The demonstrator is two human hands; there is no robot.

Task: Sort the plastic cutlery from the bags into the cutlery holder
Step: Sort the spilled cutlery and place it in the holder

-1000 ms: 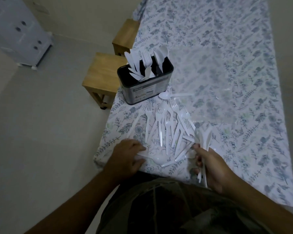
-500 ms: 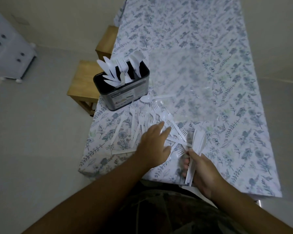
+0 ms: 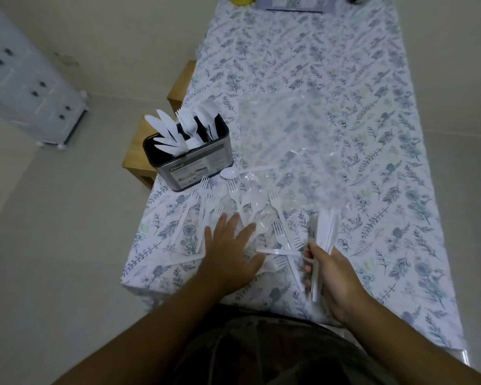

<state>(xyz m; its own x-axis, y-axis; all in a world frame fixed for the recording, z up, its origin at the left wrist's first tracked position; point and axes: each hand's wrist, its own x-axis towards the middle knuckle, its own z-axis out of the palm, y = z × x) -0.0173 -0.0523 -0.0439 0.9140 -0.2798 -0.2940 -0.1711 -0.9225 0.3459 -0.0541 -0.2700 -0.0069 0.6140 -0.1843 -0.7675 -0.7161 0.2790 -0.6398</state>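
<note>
The left hand, previously curled at the near table edge, is now spread flat over the scattered white plastic forks, grasping nothing; further gathering is judged underway. A bundle of white plastic knives is clenched in the right hand. At 11 o'clock, the dark metal cutlery holder contains knives, forks and spoons.

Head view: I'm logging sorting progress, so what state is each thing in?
cutlery holder: upright, partly filled.
loose forks: scattered flat on the tablecloth.
spoon: lying beside the holder.
left hand: open, fingers spread over the forks.
right hand: closed around a bundle of knives.
</note>
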